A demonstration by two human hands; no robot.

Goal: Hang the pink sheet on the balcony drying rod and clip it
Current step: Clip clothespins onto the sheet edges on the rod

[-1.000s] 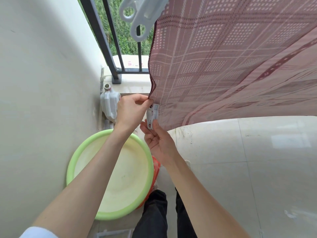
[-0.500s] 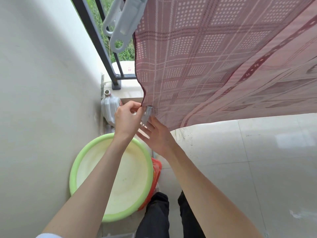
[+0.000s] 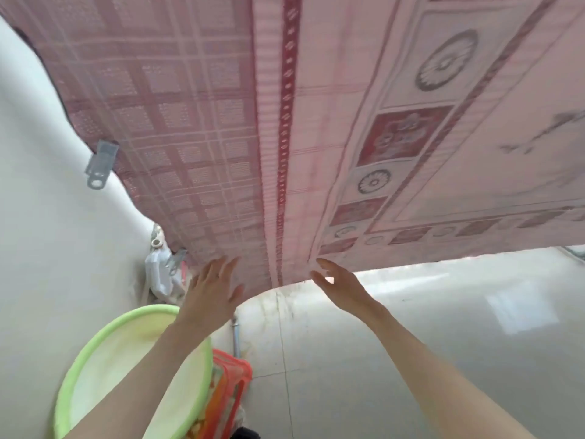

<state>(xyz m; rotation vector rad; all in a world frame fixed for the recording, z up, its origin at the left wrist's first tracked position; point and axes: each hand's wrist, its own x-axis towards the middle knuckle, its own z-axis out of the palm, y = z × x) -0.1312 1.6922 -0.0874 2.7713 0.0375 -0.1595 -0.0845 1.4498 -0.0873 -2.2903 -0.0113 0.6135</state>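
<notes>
- The pink sheet (image 3: 316,122) hangs overhead and fills the upper part of the view, its lower hem sagging in a curve above the tiled floor (image 3: 411,327); the drying rod itself is out of sight.
- A grey clip (image 3: 102,162) bites the sheet's left edge beside the white wall (image 3: 47,217), and a second clip (image 3: 177,261) sits lower on the same edge, near a white jug (image 3: 158,277).
- The left hand (image 3: 212,289) is spread, fingers straight, lying at the hem just left of the dark red stripe (whether it presses the cloth or only brushes it is unclear).
- The right hand (image 3: 338,285) is open too, fingers extended, its fingertips at the hem where the patterned panel begins; it holds nothing.
- The fabric looks thin, soft and light, draping and rippling freely, so it will likely slide and bunch rather than hold a shape.
- Best taken by pinching the hem or side edge, where the doubled cloth gives a firmer hold.
- A green basin (image 3: 95,359) and an orange basket (image 3: 234,384) sit below.
</notes>
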